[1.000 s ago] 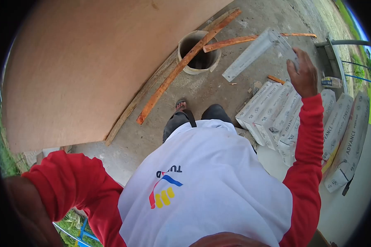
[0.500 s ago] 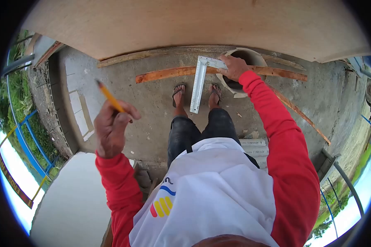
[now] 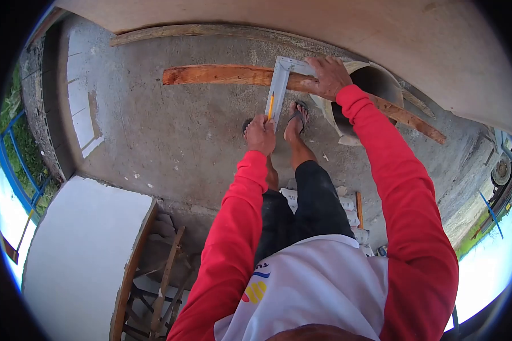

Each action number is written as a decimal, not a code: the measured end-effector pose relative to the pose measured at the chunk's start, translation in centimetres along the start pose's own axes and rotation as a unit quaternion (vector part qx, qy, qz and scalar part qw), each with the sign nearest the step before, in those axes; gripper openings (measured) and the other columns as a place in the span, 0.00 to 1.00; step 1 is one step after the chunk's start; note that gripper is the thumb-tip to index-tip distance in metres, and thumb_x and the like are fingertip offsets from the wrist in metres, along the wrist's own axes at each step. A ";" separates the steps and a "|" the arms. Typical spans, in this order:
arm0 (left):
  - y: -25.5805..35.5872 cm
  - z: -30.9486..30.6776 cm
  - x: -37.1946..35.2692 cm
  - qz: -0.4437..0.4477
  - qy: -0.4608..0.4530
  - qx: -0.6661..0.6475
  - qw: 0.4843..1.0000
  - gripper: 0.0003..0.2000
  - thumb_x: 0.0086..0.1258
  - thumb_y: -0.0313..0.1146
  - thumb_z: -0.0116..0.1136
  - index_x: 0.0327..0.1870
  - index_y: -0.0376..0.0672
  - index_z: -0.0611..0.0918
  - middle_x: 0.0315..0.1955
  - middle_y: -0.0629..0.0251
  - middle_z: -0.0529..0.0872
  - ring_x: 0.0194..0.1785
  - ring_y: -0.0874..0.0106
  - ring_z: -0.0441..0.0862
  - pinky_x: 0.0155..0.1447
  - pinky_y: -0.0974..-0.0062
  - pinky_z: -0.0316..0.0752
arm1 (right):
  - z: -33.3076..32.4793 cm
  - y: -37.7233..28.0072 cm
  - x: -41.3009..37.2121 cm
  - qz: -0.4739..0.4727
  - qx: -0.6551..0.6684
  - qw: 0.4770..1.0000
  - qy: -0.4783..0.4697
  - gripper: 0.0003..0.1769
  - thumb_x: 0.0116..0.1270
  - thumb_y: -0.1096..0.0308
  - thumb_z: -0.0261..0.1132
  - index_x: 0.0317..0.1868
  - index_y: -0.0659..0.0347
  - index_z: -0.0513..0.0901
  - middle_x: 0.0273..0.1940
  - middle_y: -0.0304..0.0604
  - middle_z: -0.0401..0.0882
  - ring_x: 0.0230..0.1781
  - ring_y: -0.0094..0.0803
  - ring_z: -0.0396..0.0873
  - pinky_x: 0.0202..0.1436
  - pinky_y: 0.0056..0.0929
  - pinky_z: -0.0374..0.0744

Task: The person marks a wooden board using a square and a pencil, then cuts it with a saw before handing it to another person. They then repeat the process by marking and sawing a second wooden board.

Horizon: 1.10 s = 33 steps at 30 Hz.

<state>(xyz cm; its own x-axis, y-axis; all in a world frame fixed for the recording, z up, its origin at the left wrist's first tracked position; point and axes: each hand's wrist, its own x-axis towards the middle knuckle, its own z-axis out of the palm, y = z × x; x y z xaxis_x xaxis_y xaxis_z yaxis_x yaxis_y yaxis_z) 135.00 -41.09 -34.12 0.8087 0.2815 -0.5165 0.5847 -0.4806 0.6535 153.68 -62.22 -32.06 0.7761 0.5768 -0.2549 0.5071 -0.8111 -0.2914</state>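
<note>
A silvery carpenter's square [image 3: 283, 71] lies across a reddish-brown wood strip [image 3: 210, 74], its long arm reaching back toward my feet. My right hand [image 3: 331, 78] is closed over the short arm of the square and the strip beneath it. A yellow pencil [image 3: 271, 105] is pinched in my left hand [image 3: 260, 136], its tip pointing away from me toward the strip. Pencil and fingers overlap the long arm of the square in this view.
Behind my right hand a large round pipe [image 3: 401, 85] rests on the concrete floor [image 3: 170, 122]. A big pale panel [image 3: 381, 23] spans the far side, with a weathered board [image 3: 210, 32] along its base. At the left is a white-topped table [image 3: 85, 238].
My left hand has swung right and forward, bringing the pencil over to the square. My right hand keeps its grip on the square. The camera view has shifted and tilted.
</note>
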 end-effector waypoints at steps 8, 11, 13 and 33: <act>-1.6 -0.5 -0.2 0.003 -0.055 0.010 0.998 0.12 0.71 0.37 0.54 0.45 0.38 0.82 0.36 0.49 0.86 0.40 0.51 0.84 0.46 0.59 0.77 | 3.0 -3.1 0.7 0.025 0.001 1.000 0.013 0.56 0.45 0.51 0.76 0.76 0.23 0.58 0.46 0.42 0.69 0.50 0.43 0.69 0.55 0.44 0.65; -0.1 -2.7 -0.1 0.060 0.008 0.022 0.998 0.10 0.68 0.35 0.57 0.40 0.38 0.83 0.35 0.47 0.85 0.41 0.47 0.83 0.49 0.55 0.76 | 3.3 -3.0 0.4 0.017 0.009 0.999 0.045 0.57 0.44 0.53 0.77 0.76 0.22 0.58 0.44 0.42 0.69 0.49 0.41 0.69 0.53 0.43 0.65; 1.9 -4.6 0.5 0.017 -0.018 0.034 0.999 0.11 0.69 0.36 0.56 0.41 0.38 0.83 0.34 0.45 0.85 0.40 0.46 0.83 0.47 0.55 0.77 | 3.5 -3.1 0.3 0.011 0.009 0.998 0.059 0.57 0.44 0.54 0.77 0.76 0.21 0.58 0.44 0.42 0.69 0.49 0.41 0.69 0.52 0.43 0.65; 7.7 -5.8 4.3 0.088 -0.033 0.124 0.988 0.10 0.70 0.34 0.54 0.41 0.37 0.82 0.28 0.42 0.84 0.36 0.43 0.84 0.43 0.52 0.79 | 3.4 -3.4 0.5 0.021 -0.015 0.999 0.038 0.58 0.44 0.54 0.78 0.76 0.20 0.58 0.44 0.40 0.68 0.49 0.40 0.67 0.49 0.44 0.63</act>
<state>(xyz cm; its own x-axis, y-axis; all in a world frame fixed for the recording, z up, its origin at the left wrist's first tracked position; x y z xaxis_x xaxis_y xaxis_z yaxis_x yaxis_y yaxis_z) 143.33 -38.79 -28.09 0.8853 0.1247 -0.4480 0.3957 -0.7081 0.5849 151.01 -58.83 -34.36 0.8222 0.5345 -0.1956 0.4840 -0.8375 -0.2538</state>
